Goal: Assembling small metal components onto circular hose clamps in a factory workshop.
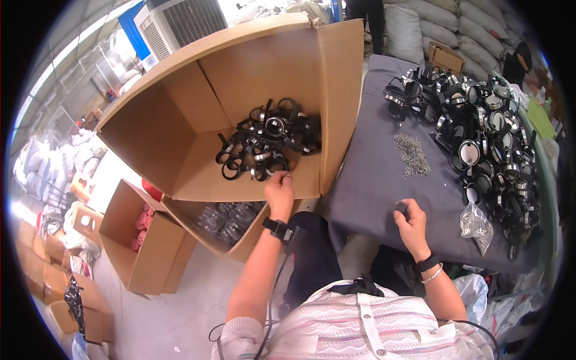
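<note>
While L hand (279, 189) sits mid-frame by round blk/silver ring parts (267, 133), can't tell its fingers' grip. R hand (411, 224), right of ctr, pinches small dk-gray piece (401, 207) w/ fingers.

A white grilled machine (187, 27), stacked pale sacks (403, 35), pink pieces (143, 225) in a carton (157, 252)

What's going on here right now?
A person is working between a carton and a grey table. The left hand is at the carton's near edge, beside a heap of black rings inside; whether it grips one is unclear. The right hand, over the table, holds a small dark piece. Beyond it lie loose metal bits, with a bigger heap of black-and-silver parts to the right.
</note>
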A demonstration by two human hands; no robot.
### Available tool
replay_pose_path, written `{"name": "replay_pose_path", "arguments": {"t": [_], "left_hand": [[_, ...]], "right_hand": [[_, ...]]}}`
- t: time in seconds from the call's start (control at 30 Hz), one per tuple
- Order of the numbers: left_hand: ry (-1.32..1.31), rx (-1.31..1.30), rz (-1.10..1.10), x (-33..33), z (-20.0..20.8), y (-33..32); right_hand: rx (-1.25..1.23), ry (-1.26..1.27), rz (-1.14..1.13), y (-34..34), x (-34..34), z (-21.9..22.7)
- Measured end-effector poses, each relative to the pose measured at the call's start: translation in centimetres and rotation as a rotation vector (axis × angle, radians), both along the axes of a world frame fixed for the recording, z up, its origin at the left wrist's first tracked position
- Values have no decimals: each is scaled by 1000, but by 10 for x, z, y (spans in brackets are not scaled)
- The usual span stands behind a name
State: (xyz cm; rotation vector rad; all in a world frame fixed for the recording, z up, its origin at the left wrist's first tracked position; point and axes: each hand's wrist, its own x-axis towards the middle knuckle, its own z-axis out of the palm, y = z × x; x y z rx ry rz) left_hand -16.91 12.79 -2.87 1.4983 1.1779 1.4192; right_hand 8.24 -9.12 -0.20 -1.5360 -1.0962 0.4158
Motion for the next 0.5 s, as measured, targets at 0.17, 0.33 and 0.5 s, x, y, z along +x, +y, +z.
{"name": "replay_pose_path", "arguments": {"t": [0.17,0.33,0.5], "left_hand": [[485,76,400,-19,-22,52],[544,88,326,1,-26,90],[724,-80,278,16,-34,106]], "right_hand": [[5,-207,-2,-3,-3,3],[-27,-267,-17,-3,-4,5],[-55,-263,-2,-3,-3,8]]}}
